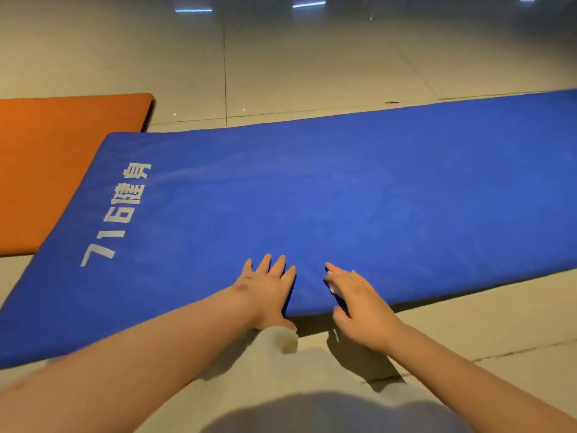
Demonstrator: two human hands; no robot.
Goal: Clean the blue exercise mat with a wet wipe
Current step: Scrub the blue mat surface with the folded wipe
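- An orange mat point(46, 170) lay at the left, just beside the blue one's corner — whether it touched, I could not tell.
- The blue exercise mat point(343, 198) stretched across the floor, white print near its left end, both hands on its near edge.
- The left hand point(268, 285) rested flat, fingers straight, holding nothing.
- The right hand point(356, 301) pressed extended fingers on a white sliver — the wet wipe point(330, 287).
- Glossy pale floor tiles point(312, 73) mirrored ceiling lights.
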